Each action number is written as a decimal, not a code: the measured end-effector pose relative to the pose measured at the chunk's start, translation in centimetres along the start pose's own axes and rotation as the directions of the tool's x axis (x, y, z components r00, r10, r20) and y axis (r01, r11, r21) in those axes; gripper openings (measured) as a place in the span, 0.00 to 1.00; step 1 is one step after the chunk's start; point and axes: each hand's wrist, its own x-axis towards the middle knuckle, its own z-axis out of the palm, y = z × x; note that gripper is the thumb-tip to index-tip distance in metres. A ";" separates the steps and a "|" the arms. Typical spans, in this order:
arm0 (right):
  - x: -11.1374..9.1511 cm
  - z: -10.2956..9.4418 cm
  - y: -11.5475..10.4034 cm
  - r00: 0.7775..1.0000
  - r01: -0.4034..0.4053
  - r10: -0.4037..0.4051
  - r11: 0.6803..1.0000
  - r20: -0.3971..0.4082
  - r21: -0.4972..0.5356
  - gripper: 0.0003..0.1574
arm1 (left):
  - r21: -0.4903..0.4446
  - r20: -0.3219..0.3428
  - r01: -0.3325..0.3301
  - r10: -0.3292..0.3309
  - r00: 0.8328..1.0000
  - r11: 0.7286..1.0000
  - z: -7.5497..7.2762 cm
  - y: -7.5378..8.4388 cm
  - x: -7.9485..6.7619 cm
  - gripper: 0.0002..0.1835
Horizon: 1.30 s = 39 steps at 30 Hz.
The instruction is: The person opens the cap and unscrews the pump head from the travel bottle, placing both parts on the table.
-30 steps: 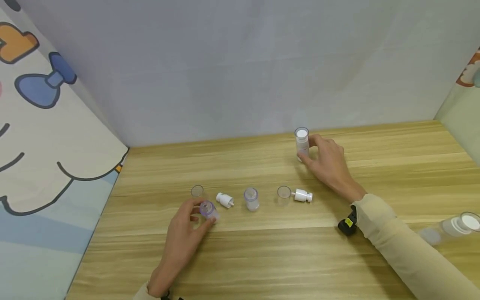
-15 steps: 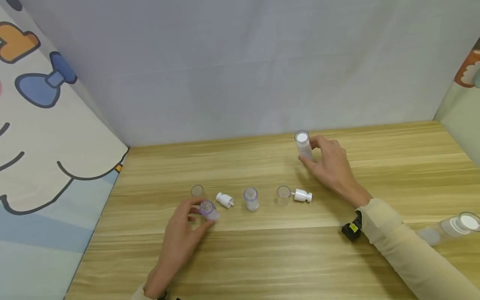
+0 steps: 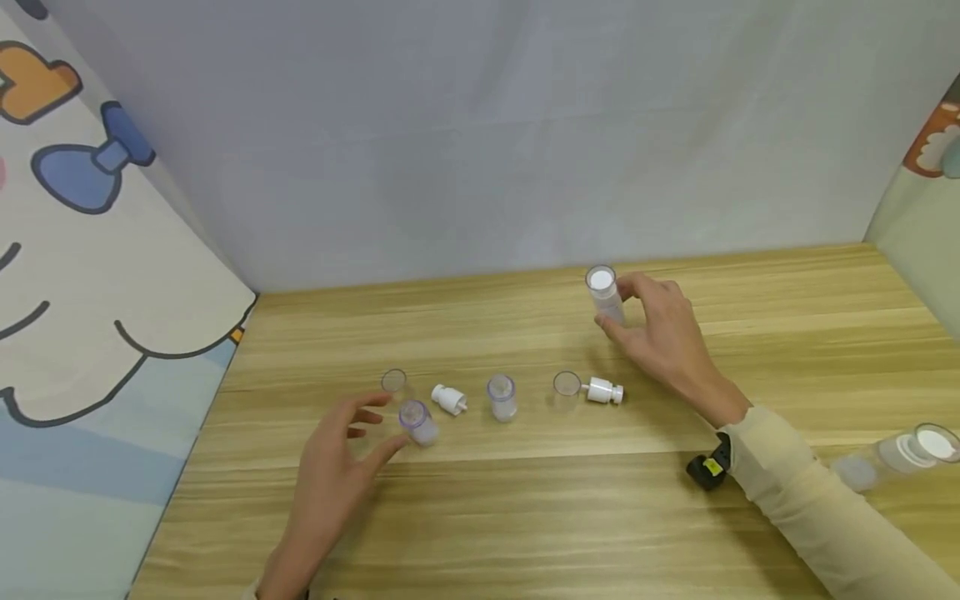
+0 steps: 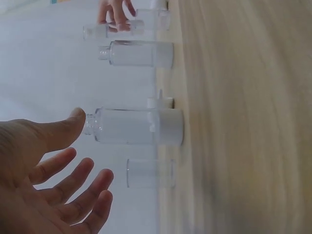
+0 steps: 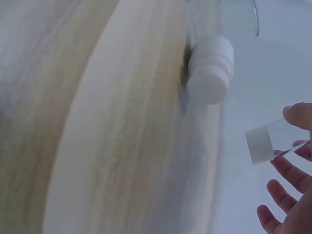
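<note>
My left hand (image 3: 330,467) is spread, thumb and fingers apart, just left of a clear bottle (image 3: 420,425) without a cap, which stands upright on the table. In the left wrist view this bottle (image 4: 131,126) shows a threaded neck and white base beyond my thumb (image 4: 73,126). My right hand (image 3: 667,333) grips a clear pump bottle (image 3: 611,307) with a white top under a clear cap, between thumb and fingers. Its white base (image 5: 261,145) hangs clear of the table in the right wrist view.
Between the hands stand another open bottle (image 3: 503,404) and two clear caps, one at left (image 3: 393,383) and one at right (image 3: 567,390). White pump heads lie on their sides at left (image 3: 450,400) and right (image 3: 603,391). Another capped bottle (image 3: 896,457) stands beyond my right sleeve.
My left hand has let go of the open bottle and drawn back to the left, leaving it standing. The right hand still grips its pump bottle, shifted slightly nearer to me.
</note>
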 end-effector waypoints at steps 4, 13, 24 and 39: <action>-0.2 -0.4 -0.6 1.000 0.024 -0.024 1.000 -0.002 -0.009 0.25 | 0.007 -0.043 -0.012 0.012 0.999 1.000 -0.6 0.6 0.0 0.29; -1.2 -1.5 -2.3 0.994 0.107 -0.107 0.994 0.004 -0.017 0.25 | 0.013 -0.119 -0.131 0.132 0.984 0.991 -1.0 1.8 0.2 0.29; -2.4 -2.5 -4.2 0.977 0.212 -0.211 0.977 0.008 -0.032 0.27 | 0.018 -0.133 -0.241 0.241 0.961 0.970 -0.8 3.4 0.7 0.28; -3.8 -3.0 -5.5 0.944 0.325 -0.329 0.922 0.019 -0.209 0.26 | -0.038 -0.057 -0.366 0.363 0.930 0.930 1.6 6.0 1.0 0.27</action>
